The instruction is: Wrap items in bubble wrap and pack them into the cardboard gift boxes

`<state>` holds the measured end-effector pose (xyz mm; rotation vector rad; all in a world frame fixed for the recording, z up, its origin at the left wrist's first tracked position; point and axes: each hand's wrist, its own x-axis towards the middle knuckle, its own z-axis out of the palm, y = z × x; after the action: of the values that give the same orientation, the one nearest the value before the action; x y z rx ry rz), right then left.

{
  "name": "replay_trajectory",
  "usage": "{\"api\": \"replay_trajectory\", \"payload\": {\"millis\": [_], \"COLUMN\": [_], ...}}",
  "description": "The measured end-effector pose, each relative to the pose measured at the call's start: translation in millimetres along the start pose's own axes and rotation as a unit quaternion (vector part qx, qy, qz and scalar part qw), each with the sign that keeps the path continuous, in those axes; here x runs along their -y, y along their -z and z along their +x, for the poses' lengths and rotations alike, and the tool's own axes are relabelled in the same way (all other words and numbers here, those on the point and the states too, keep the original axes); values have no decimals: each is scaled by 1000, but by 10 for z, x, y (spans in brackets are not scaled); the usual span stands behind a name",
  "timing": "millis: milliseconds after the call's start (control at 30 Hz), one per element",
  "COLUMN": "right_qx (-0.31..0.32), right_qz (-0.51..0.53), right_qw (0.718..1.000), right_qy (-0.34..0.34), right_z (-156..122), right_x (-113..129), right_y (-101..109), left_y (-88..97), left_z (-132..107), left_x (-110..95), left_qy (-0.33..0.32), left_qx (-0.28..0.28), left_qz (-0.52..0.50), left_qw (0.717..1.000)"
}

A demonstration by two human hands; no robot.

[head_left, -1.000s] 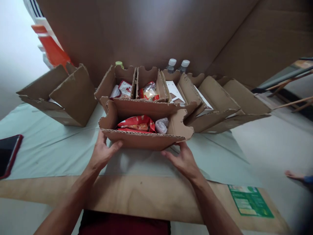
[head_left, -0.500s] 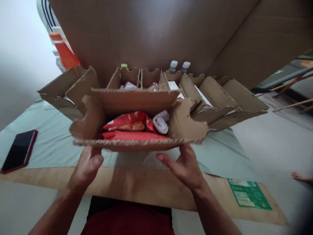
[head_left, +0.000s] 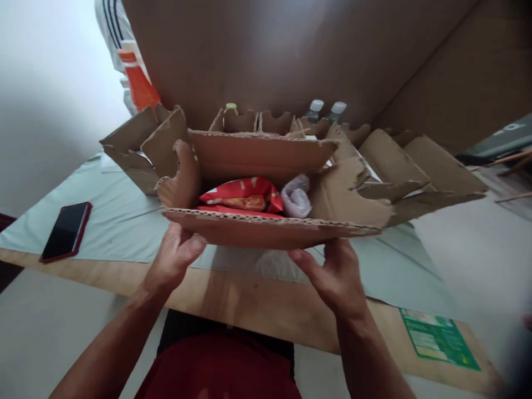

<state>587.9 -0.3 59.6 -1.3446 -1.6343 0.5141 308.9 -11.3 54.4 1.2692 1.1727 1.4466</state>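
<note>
I hold an open cardboard box (head_left: 266, 233) in the air above the table, close to me. My left hand (head_left: 177, 257) grips its underside at the left and my right hand (head_left: 336, 274) grips its underside at the right. Inside lie a red snack packet (head_left: 239, 197) and a small clear-wrapped white bundle (head_left: 296, 197). The box's scalloped side flaps stand up.
Behind stand more open cardboard boxes (head_left: 394, 166) in a row, with bottle caps (head_left: 316, 105) showing and a tall cardboard wall (head_left: 291, 55). Another box (head_left: 141, 149) is at the left. A red-cased phone (head_left: 66, 230) lies on the pale green sheet (head_left: 116, 221). A green leaflet (head_left: 438, 338) lies at the right.
I have lifted the box off the table and drawn it toward me. My view has shifted left, so the phone sits further right in view.
</note>
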Motion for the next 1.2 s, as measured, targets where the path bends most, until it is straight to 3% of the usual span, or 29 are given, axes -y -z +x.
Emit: {"api": "replay_trajectory", "payload": {"millis": [167, 300, 433, 600, 700, 867, 1000, 1200], "right_qx": [-76, -50, -13, 135, 180, 221, 163, 106], "right_qz": [-42, -36, -4, 63, 101, 195, 192, 182], "right_qw": [996, 995, 998, 989, 978, 954, 967, 976], "right_qy": [-25, -72, -67, -2, 19, 54, 45, 62], "right_z": [-143, -319, -299, -47, 210, 586, 673, 662], "right_x": [-253, -454, -409, -222, -159, -81, -20, 10], "right_y": [187, 76, -245, -700, -1041, -1630, -1985, -2310], "left_y": [-270, -307, -34, 445, 590, 510, 391, 305], "left_z": [89, 88, -55, -466, -761, -1060, -1110, -1169], "left_x": [171, 384, 439, 481, 554, 549, 518, 684], "left_qy": [1, 43, 89, 131, 118, 80, 67, 90], "left_qx": [100, 75, -16, -154, -223, -284, -257, -244], "left_qz": [-46, -37, 23, 80, 66, 2, 9, 31], "left_qw": [994, 996, 996, 976, 965, 955, 964, 965]}}
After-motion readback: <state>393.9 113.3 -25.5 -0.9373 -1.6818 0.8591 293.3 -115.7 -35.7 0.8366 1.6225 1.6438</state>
